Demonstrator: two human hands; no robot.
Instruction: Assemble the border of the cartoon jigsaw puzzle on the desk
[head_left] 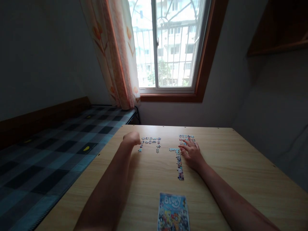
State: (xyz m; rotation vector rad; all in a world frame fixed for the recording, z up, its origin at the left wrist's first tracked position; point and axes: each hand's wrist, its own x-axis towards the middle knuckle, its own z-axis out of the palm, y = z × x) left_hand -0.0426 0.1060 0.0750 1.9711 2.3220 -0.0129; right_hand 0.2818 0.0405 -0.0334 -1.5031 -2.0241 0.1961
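Observation:
My left hand (132, 138) is curled closed at the left end of loose jigsaw pieces (151, 141) laid out in rows; its fingertips are hidden, so anything in them does not show. My right hand (192, 153) reaches over a second group of loose pieces (186, 136), fingers spread and palm down, partly covering them. Just left of that hand, a joined strip of puzzle (179, 163) runs toward me, with a short arm going left at its far end. Nearest me lies a colourful picture sheet or box (173, 211) marked "Bluey".
Everything lies on a light wooden table (240, 166). A bed with a checked cover (79, 138) borders its left side. Beyond the far edge are a wall, a barred window (175, 48) and a flowered curtain (115, 57). A wooden shelf (279, 48) hangs at upper right.

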